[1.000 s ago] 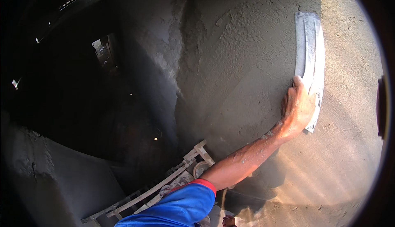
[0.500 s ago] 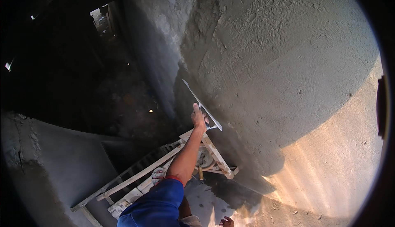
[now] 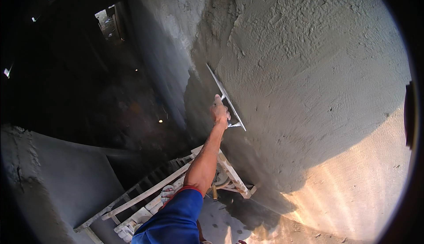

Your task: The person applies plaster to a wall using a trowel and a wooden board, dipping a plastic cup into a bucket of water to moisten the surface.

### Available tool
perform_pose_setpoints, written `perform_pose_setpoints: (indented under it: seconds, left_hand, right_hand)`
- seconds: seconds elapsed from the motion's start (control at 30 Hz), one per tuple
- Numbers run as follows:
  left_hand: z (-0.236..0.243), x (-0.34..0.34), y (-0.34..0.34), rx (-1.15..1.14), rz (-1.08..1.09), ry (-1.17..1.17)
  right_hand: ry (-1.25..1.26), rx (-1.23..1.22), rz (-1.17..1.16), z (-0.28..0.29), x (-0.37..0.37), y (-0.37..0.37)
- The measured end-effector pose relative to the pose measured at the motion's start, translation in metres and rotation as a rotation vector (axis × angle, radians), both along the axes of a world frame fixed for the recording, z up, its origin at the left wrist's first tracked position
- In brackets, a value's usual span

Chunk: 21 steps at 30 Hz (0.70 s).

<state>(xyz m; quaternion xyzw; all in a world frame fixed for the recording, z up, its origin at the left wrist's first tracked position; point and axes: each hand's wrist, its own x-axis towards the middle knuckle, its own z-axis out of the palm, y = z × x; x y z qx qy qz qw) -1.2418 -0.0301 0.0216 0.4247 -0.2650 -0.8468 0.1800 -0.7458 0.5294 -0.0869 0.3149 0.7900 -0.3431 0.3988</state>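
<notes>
My left hand is closed round the handle of a plastering trowel, its arm stretched out in a blue sleeve with red trim. The trowel's long, thin metal blade is seen nearly edge-on and lies close along the wet grey plaster of the wall to my right. Whether its whole face touches the plaster I cannot tell. Only a sliver of my right hand shows at the lower edge; its fingers are cut off by the frame.
Below my arm stands a mortar-stained wooden frame with rails and planks. A round container is partly hidden behind it. Dark space with a small bright opening lies to the left. Sunlight falls on the wall's lower right.
My left hand has moved the trowel up and slightly right along the wall. My right hand has sunk almost out of view at the lower edge.
</notes>
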Motion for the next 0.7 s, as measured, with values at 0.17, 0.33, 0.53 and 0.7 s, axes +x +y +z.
perform_pose_setpoints:
  seconds: [0.17, 0.33, 0.53, 0.7]
  left_hand:
    - [0.109, -0.010, 0.011, -0.072, -0.019, 0.078]
    - [0.189, -0.021, -0.002, -0.418, 0.033, 0.129]
    - [0.344, -0.001, 0.012, -0.798, -0.023, 0.124]
    - [0.440, 0.014, 0.032, -1.061, -0.036, 0.210]
  right_hand:
    - [0.015, -0.443, -0.526, -0.060, 0.019, 0.024]
    - [0.056, -0.413, -0.384, -0.053, -0.031, -0.010]
    - [0.089, -0.418, -0.341, -0.038, -0.073, -0.034]
    - [0.097, -0.441, -0.323, -0.032, -0.087, -0.039]
